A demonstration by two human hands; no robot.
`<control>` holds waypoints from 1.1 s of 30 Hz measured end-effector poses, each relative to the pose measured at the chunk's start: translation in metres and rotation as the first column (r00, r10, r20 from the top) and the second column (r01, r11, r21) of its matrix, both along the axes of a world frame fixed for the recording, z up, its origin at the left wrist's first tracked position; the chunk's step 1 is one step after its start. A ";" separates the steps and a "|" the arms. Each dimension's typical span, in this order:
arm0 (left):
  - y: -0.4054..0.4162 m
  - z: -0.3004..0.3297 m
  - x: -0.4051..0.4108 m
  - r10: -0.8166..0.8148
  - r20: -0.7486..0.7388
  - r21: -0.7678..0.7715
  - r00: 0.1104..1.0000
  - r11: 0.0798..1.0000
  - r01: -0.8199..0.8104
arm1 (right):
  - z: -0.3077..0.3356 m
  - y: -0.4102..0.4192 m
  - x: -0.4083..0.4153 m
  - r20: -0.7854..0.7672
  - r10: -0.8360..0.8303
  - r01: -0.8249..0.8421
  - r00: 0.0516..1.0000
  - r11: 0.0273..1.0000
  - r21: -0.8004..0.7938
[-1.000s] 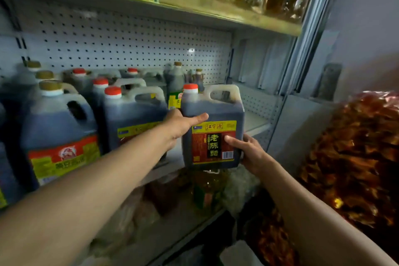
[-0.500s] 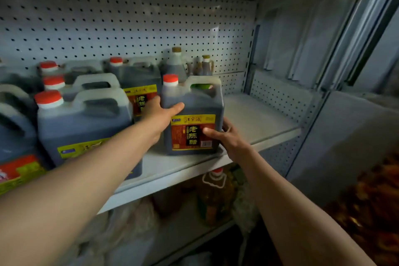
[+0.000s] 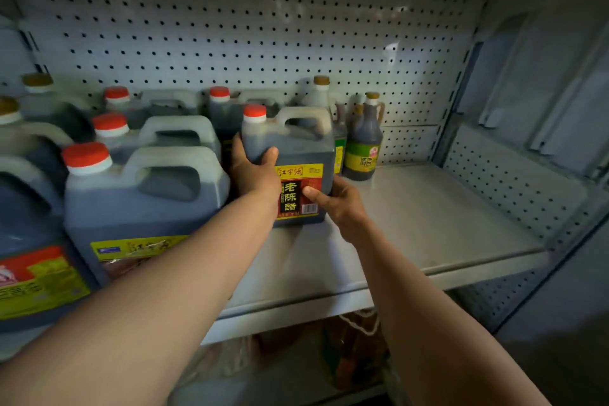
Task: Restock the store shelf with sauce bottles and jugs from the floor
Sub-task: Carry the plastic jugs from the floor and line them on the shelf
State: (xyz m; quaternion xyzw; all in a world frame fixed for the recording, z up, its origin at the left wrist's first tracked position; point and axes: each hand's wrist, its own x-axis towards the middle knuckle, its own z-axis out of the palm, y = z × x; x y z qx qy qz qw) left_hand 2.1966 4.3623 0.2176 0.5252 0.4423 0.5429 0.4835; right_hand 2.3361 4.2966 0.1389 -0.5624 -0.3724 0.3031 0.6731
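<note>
A dark sauce jug with a red cap and a red-and-yellow label stands on the white shelf. My left hand grips its left side, thumb across the front. My right hand holds its lower right corner, thumb pressed on the label. To its left stand several like jugs, the nearest one large in the foreground. Behind it on the right are slim dark bottles, one with a green label.
A white pegboard backs the shelf, and a perforated side panel closes its right end. Jugs with gold caps fill the far left. On the lower shelf, bagged goods and an amber bottle sit in shadow.
The jug went from held in front of the shelf to standing on it, then deeper toward the back bottles. Both hands stayed on it. The camera moved closer.
</note>
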 end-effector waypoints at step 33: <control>-0.121 0.004 -0.051 -0.421 -0.487 0.046 0.765 0.863 0.504 | 0.095 -0.226 -0.082 0.785 -0.272 0.711 0.557 0.645 -0.281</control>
